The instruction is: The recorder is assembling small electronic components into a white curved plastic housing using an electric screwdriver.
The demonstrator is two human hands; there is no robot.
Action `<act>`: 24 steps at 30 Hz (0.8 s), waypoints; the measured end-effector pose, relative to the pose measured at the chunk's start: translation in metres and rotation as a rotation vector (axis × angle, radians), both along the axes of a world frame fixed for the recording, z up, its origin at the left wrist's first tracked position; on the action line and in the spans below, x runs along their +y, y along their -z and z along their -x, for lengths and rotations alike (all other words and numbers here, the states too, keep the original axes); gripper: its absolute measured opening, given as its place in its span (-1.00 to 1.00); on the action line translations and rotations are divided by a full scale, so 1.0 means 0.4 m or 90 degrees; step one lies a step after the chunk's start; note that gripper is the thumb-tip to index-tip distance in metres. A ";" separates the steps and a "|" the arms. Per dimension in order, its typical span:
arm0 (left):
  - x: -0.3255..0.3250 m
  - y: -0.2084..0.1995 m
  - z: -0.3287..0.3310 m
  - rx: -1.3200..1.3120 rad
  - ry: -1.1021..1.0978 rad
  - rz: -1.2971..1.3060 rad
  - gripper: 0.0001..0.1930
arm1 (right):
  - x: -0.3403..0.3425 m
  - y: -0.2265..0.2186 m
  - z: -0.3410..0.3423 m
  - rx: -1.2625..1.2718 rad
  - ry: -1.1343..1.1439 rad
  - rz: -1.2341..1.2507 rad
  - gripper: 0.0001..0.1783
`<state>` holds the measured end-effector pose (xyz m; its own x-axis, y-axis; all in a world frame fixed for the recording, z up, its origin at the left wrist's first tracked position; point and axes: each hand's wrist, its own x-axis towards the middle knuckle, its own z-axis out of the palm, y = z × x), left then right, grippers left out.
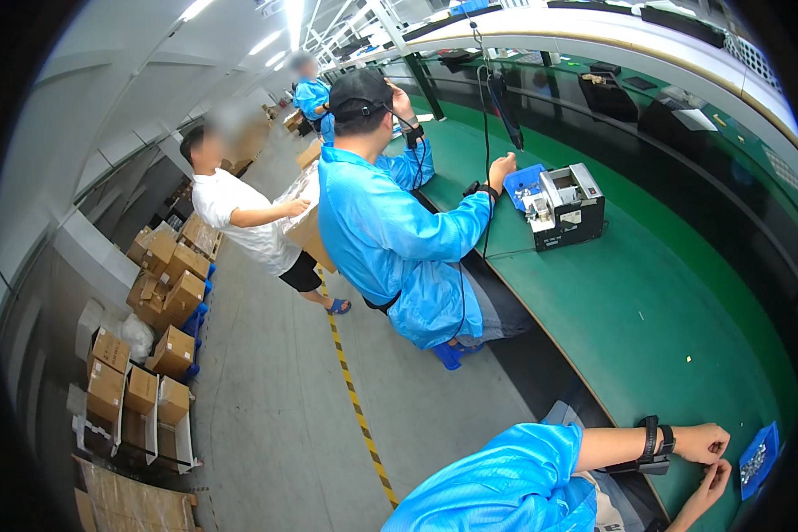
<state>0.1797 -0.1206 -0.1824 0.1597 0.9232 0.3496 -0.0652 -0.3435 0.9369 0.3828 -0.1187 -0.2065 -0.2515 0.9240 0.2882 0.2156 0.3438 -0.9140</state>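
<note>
My left hand (pixel 702 442) reaches in over the green bench with its fingers bent together in a pinch. Just below it my right hand (pixel 711 486) has its fingertips closed too, nearly meeting those of the left. Whatever they hold, if anything, is too small to make out. Dark bands are strapped around my left wrist, below a blue sleeve (pixel 505 474). Right beside my hands lies a small blue bin (pixel 773 436) with many small shiny metal parts (pixel 754 463) in it.
Farther along the green bench (pixel 594 301) stand a black and silver machine (pixel 575 208) and another blue bin (pixel 528 177). A power screwdriver (pixel 505 111) hangs above. A seated co-worker in blue (pixel 390 230) is ahead; a person in white (pixel 244 213) holds a carton. Cardboard boxes (pixel 186 297) line the left.
</note>
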 end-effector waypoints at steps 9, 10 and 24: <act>-0.016 -0.034 0.007 -0.015 0.036 0.054 -0.81 | -0.014 -0.024 -0.001 -0.015 0.031 0.010 -0.76; -0.017 -0.034 0.009 -0.007 0.037 0.044 -0.81 | -0.014 -0.023 -0.002 -0.012 0.028 0.012 -0.76; -0.014 -0.030 0.004 0.027 0.029 0.002 -0.82 | -0.017 -0.025 -0.001 -0.018 0.043 0.004 -0.77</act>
<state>0.1781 -0.1263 -0.1703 0.2163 0.9155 0.3392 -0.0406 -0.3387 0.9400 0.3833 -0.1254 -0.1965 -0.1966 0.9407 0.2765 0.2639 0.3224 -0.9091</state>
